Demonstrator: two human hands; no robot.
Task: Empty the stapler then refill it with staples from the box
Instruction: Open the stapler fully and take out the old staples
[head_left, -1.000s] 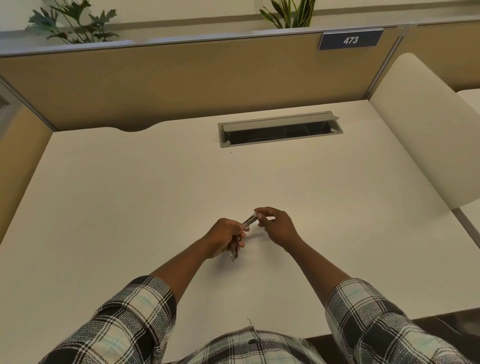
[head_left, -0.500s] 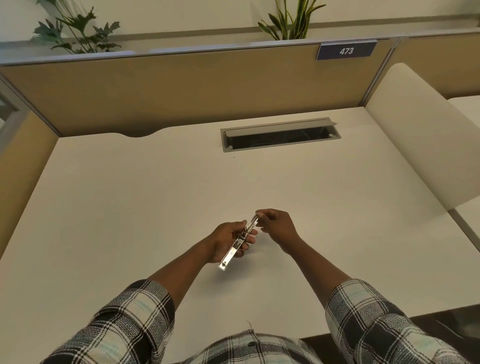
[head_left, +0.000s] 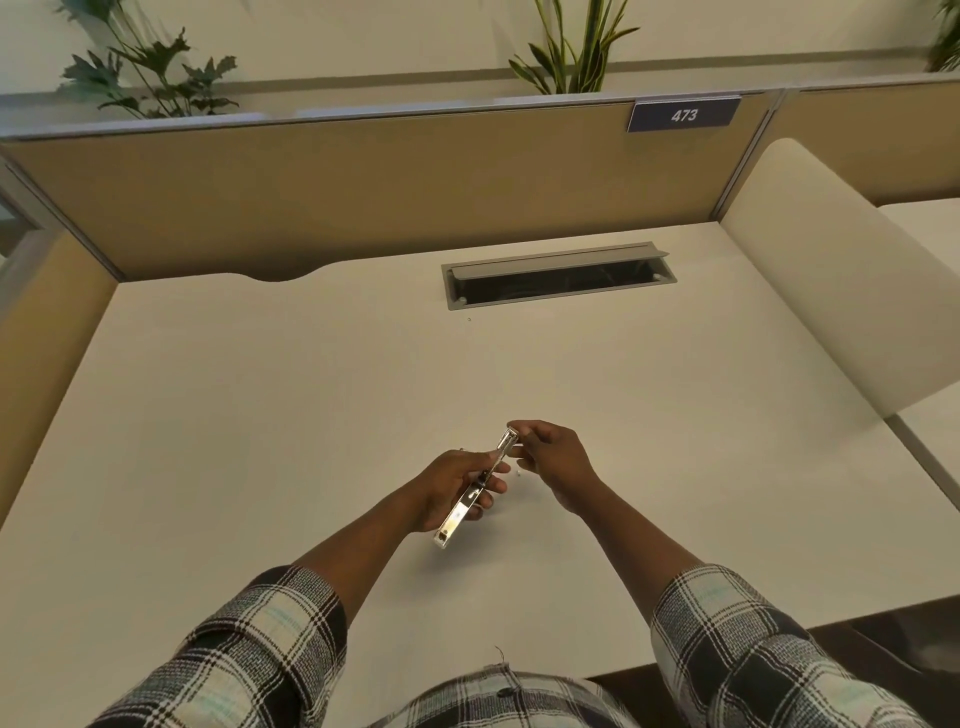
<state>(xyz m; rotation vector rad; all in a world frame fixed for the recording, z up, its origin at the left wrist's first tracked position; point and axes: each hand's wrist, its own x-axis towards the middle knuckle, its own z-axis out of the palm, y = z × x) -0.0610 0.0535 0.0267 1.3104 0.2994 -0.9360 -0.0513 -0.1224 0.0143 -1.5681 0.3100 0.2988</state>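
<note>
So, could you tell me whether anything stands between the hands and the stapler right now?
Nothing visible does. The left hand grips the stapler around its middle, and the right hand pinches its far end.

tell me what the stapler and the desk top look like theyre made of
The stapler, held in the left hand, looks like polished metal, probably steel: silvery with bright mirror-like glints along its length. The desk top looks like cream laminate or coated board: a smooth, even, matte surface with only soft reflections, no grain visible. Neither can be confirmed by look alone.
</note>
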